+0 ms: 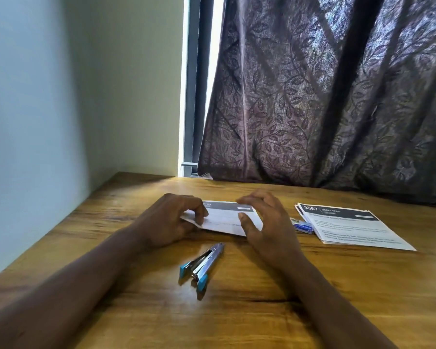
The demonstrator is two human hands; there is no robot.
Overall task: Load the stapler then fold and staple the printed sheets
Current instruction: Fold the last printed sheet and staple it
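Observation:
A folded printed sheet (224,219) with a dark header band lies in the middle of the wooden desk (262,311). My left hand (171,220) pinches its left edge between thumb and fingers. My right hand (264,222) rests on its right end, thumb on the paper and fingers curled above the header. Just in front of the sheet lies a small metal stapler (202,265) with blue ends, untouched. To the right sits a stack of flat printed sheets (350,226) marked 3567. A small blue staple box (303,225) lies by the stack's left edge.
A pale wall (48,109) borders the desk on the left. A dark leaf-patterned curtain (325,96) hangs behind the desk, reaching its back edge, with a strip of window (199,84) beside it.

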